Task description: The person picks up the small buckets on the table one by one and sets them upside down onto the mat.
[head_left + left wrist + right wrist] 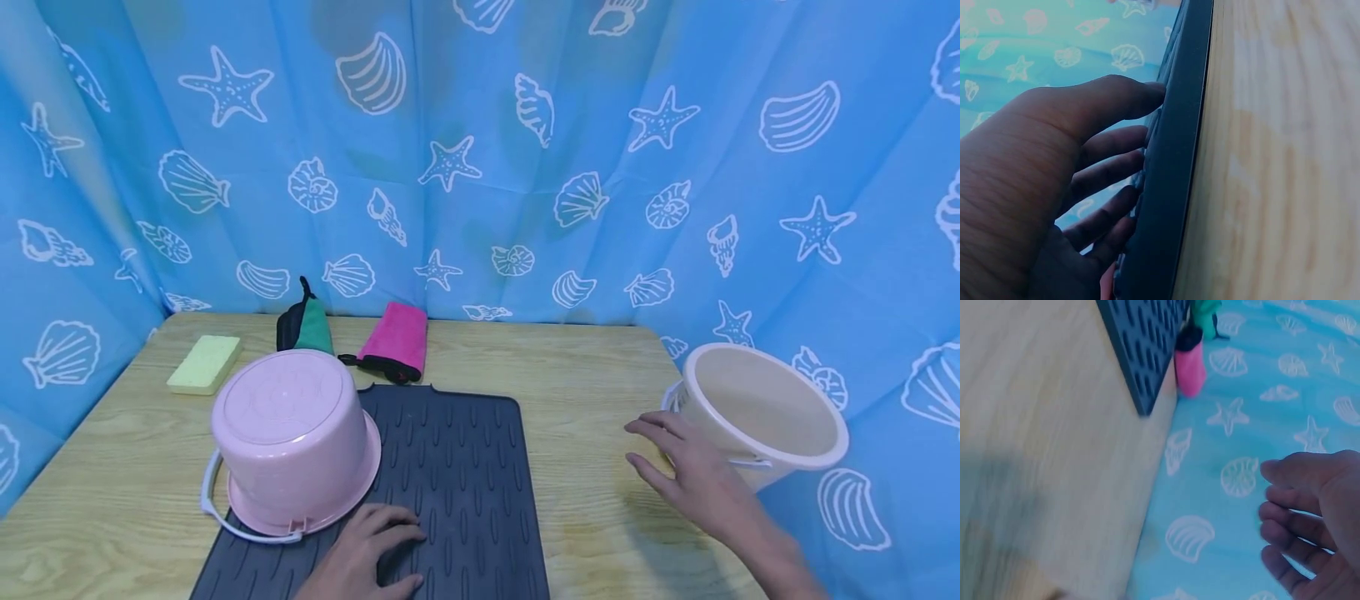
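Observation:
A pink bucket (pixel 292 442) stands upside down on the left part of a dark ribbed mat (pixel 457 475), its pale handle hanging at the lower left. My left hand (pixel 367 554) rests on the mat just in front of the bucket, fingers relaxed; the left wrist view shows its fingertips (pixel 1155 94) at the mat's surface. My right hand (pixel 693 475) is held over the right of the table with loosely bent fingers and nothing in them. It overlaps the near left side of a cream bucket (pixel 765 408), which leans with its mouth toward me.
A pale yellow sponge (pixel 205 364) lies at the back left of the wooden table (pixel 592 400). Behind the pink bucket are a green-and-black cloth item (pixel 311 325) and a pink-and-black one (pixel 393 337). A blue shell-print curtain (pixel 480 208) hangs along the back and sides.

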